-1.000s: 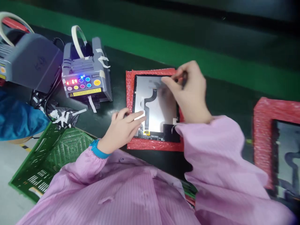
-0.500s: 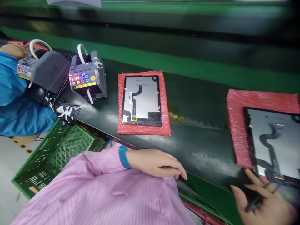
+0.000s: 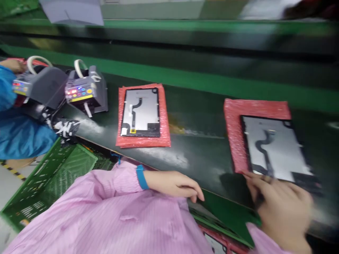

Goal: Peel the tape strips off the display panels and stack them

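Presumably for cushioning, the right panel (image 3: 280,151) is laid on wrap (image 3: 233,137) pinched by the right hand (image 3: 283,206), the left hand (image 3: 171,182) empty.

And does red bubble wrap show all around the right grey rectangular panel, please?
No, the red bubble wrap shows above and left of the right grey rectangular panel, but not right of it.
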